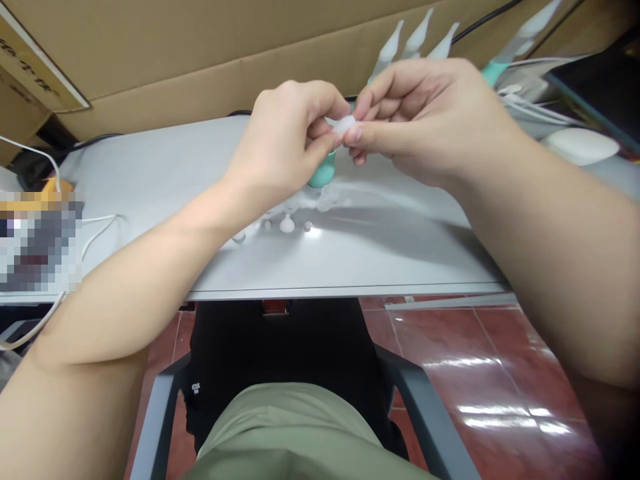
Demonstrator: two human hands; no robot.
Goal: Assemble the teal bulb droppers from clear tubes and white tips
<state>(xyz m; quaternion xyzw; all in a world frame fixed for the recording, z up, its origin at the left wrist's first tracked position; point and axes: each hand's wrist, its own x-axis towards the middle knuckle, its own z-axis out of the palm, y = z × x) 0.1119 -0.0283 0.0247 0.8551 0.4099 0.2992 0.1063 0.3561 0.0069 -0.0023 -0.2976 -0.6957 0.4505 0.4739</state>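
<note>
Between the fingertips of both hands is a small white translucent plastic piece point(344, 124). My left hand point(297, 130) pinches it from the left, and my right hand point(425, 113) grips its right end with thumb and finger. Just below the fingers shows a mint-green rounded piece point(323, 175), its upper part hidden by my left hand. Loose on the table nearer to me lie a small white cone-shaped part point(287, 223), a tiny cylindrical part point(308, 227) and several clear pieces point(327, 199).
Several white-tipped tubes point(391, 45) stand at the back, and another with a mint-green base point(520, 43) leans at the right. A white oval object point(580, 145) and white cables point(535, 110) lie at right. Cardboard point(200, 53) backs the grey table point(150, 160).
</note>
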